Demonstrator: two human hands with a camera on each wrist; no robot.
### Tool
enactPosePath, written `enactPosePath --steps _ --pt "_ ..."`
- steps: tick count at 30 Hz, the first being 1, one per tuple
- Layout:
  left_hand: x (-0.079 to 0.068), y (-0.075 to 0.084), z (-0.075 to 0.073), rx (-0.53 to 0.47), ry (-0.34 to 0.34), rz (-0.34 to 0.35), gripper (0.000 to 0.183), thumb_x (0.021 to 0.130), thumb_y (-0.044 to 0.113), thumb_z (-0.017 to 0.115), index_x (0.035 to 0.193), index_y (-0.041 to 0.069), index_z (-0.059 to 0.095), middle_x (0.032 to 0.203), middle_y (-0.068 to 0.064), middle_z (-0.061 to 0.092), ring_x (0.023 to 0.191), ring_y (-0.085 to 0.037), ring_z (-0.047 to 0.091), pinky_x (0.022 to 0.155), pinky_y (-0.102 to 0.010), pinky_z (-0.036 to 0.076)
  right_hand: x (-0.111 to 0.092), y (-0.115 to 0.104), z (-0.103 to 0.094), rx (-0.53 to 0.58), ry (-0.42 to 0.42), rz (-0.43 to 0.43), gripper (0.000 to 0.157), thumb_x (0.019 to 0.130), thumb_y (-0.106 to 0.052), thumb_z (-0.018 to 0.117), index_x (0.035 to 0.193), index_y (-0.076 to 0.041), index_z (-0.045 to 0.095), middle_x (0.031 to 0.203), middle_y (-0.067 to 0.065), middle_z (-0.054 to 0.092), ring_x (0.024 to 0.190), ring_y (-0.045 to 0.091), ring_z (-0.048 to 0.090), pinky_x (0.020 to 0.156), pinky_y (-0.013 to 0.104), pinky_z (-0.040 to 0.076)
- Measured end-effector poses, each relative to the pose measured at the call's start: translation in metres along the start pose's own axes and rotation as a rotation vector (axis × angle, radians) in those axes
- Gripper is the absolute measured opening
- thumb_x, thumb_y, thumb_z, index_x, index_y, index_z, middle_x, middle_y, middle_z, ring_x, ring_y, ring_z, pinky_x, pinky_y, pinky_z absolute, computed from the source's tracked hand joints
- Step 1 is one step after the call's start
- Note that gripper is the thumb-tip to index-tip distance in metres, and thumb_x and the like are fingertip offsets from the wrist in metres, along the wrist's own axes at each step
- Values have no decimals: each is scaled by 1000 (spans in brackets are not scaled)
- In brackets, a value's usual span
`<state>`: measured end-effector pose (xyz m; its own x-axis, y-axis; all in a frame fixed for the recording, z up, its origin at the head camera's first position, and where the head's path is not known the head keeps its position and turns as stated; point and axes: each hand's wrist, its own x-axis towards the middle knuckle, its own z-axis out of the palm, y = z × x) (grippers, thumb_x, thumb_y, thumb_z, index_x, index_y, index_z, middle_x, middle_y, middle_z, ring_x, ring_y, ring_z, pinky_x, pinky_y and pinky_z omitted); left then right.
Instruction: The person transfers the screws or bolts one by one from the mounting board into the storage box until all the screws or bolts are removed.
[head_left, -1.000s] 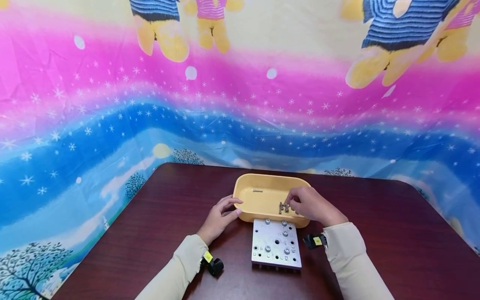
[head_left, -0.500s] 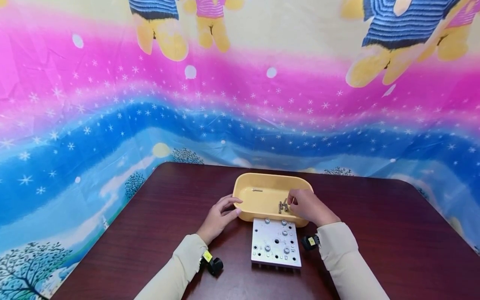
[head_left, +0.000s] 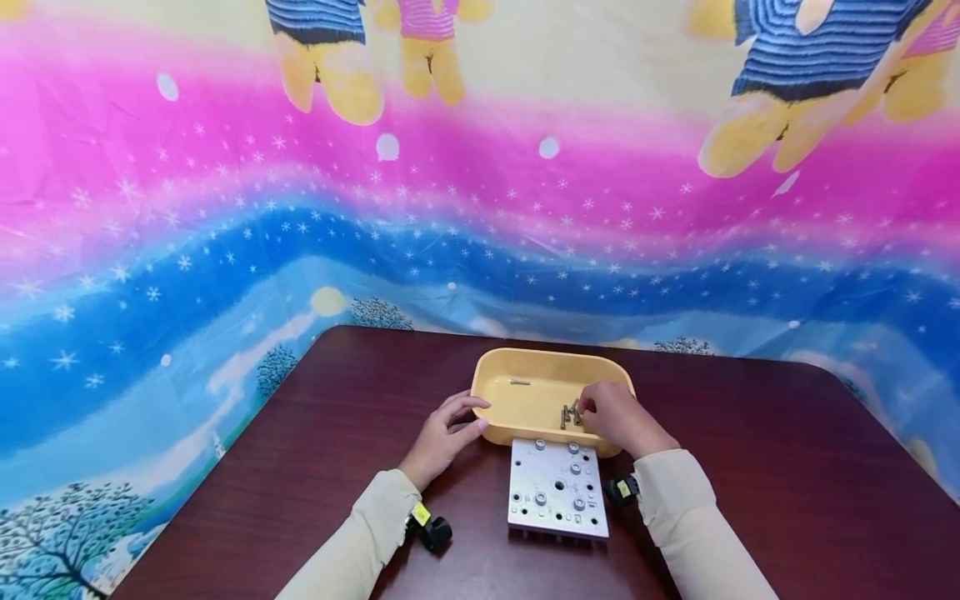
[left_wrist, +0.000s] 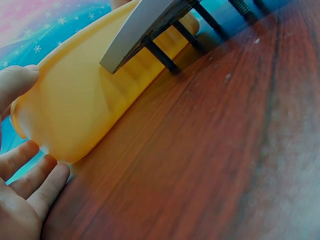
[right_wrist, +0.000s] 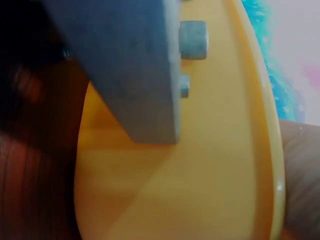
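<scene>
My left hand [head_left: 442,442] holds the left end of a yellow plastic tray [head_left: 525,405], index finger over the rim and thumb at the front corner. My right hand [head_left: 621,417] reaches over the tray's right end, fingers bent down beside a small heap of metal screws [head_left: 565,417]. Whether a screw sits between those fingertips, I cannot tell. One loose screw [head_left: 520,382] lies farther left in the tray. In front is a silver metal plate [head_left: 543,471] with holes and several bolts [head_left: 579,504]; threaded shanks [left_wrist: 160,55] stick out below it.
The dark reddish wooden table [head_left: 360,392] ends at a printed cloth backdrop [head_left: 465,192]. The plate's far edge overlaps the tray's front wall in the head view. Black wrist cameras sit on both cuffs, the right one [head_left: 622,489] close beside the plate.
My right wrist has shifted slightly left, its fingers still at the screw heap. My left hand, the tray and the plate keep their places; the head view has shifted slightly.
</scene>
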<state>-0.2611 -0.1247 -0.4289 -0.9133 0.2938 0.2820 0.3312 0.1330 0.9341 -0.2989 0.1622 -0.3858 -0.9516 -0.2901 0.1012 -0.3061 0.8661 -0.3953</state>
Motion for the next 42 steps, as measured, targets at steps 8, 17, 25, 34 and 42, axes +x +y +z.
enactPosePath --steps 8,17,25,34,42 --pt "0 2 3 11 -4 7 32 94 15 64 122 0 60 145 -21 40 130 -31 45 102 -50 41 2 7 -1 -4 -29 11 15 83 3 62 83 -4 74 88 8 67 66 16 53 59 28 46" --pt "-2 -1 5 10 -23 -8 33 94 16 65 123 1 61 146 -21 39 133 -30 41 103 -50 41 0 13 2 -17 -54 -3 13 84 1 62 82 -6 74 82 3 66 66 15 53 59 28 45" --pt "0 -2 4 10 -15 -16 32 93 17 65 122 3 62 146 -20 40 131 -30 44 103 -49 42 -4 12 0 11 10 -51 12 86 -3 62 88 -5 73 86 5 66 68 15 55 62 30 48" --pt "6 -22 3 13 25 -15 33 93 20 66 124 8 62 146 -16 41 133 -29 43 104 -49 40 -21 11 1 134 189 -123 14 90 -10 61 98 -6 72 92 4 69 81 18 63 73 38 54" --pt "10 -35 5 23 58 0 34 91 27 68 123 19 63 142 -6 47 131 -23 46 103 -46 42 -44 26 6 337 501 -65 16 93 -14 61 105 -15 72 102 -1 71 88 15 62 72 30 52"
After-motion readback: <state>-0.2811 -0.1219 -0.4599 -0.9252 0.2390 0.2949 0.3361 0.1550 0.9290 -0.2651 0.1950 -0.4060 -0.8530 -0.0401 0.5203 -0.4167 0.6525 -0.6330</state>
